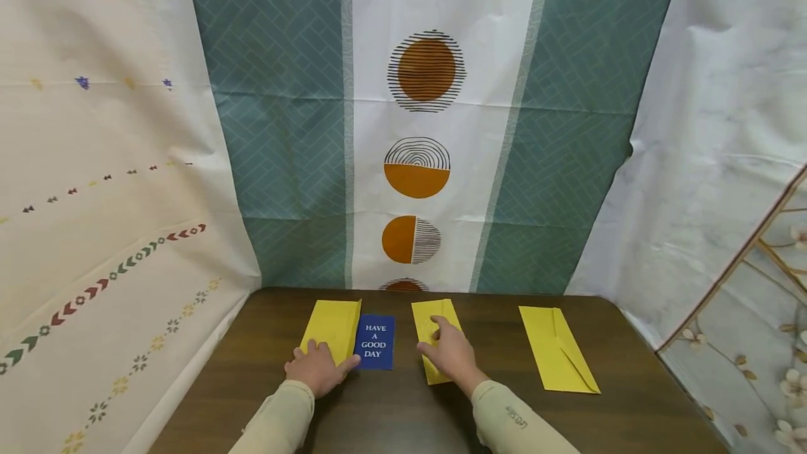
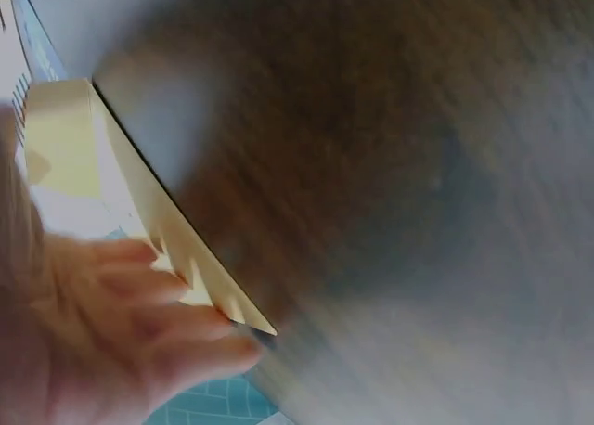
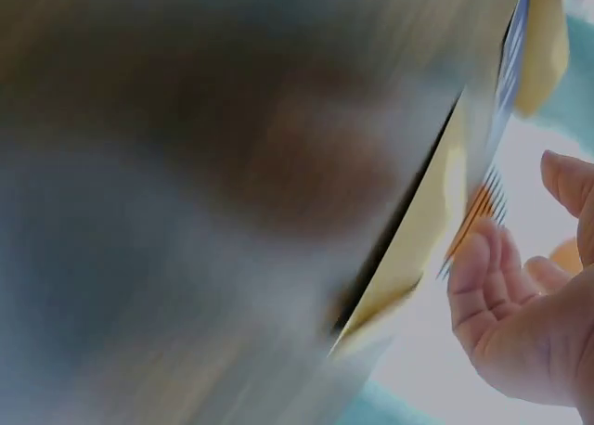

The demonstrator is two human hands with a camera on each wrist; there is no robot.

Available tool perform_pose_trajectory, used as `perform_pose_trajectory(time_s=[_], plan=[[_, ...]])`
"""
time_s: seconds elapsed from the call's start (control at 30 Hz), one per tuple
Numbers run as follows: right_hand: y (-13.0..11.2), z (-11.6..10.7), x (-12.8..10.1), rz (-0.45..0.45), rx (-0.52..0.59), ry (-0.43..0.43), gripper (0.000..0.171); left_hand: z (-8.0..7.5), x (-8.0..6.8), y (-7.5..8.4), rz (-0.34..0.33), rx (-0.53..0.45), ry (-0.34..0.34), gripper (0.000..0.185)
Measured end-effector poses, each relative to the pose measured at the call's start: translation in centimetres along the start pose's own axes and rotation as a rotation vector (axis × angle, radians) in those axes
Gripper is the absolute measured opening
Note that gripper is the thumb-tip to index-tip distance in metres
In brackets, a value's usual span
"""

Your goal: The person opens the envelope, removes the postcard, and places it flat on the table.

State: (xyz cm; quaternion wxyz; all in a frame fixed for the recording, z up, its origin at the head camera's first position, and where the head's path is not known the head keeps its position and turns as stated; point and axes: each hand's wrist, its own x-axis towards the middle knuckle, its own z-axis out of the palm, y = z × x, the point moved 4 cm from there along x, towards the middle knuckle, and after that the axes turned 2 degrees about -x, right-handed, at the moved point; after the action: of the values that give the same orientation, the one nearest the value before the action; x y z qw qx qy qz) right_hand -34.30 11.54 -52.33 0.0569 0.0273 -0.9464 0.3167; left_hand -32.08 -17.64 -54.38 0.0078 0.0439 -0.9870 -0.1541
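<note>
Fingers of my left hand press flat, pinning the left yellow envelope beside the blue card; my right hand rests flat, steadying the middle envelope on the tabletop.

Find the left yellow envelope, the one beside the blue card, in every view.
Head: left envelope lies at lower centre-left, under the left hand.
Left wrist: left edge, fingers on it.
Right wrist: cannot tell; a yellow envelope shows, blurred.
Shared landmark: the brown table.
</note>
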Motion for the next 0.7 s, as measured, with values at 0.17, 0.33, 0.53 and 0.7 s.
perform_pose_trajectory(time_s=[0.17, 0.33, 0.53, 0.7], plan=[[4.4, -3.5, 0.0, 0.051, -0.064, 0.057, 0.071, -1.6, 0.5, 0.8, 0.133, 0.151, 0.312, 0.068], [7.0, -4.7, -0.2, 0.082, -0.083, 0.045, 0.074, -2.0, -0.5, 4.5, 0.372, 0.223, 0.469, 0.045], [7.3, -3.8, -0.4, 0.078, -0.087, 0.026, 0.077, 0.7, -2.4, 10.4, 0.563, 0.192, 0.317, 0.052], [6.5, -2.7, -0.8, 0.069, -0.111, 0.025, 0.078, 3.4, -3.2, 13.7, 0.618, 0.184, 0.183, 0.053]])
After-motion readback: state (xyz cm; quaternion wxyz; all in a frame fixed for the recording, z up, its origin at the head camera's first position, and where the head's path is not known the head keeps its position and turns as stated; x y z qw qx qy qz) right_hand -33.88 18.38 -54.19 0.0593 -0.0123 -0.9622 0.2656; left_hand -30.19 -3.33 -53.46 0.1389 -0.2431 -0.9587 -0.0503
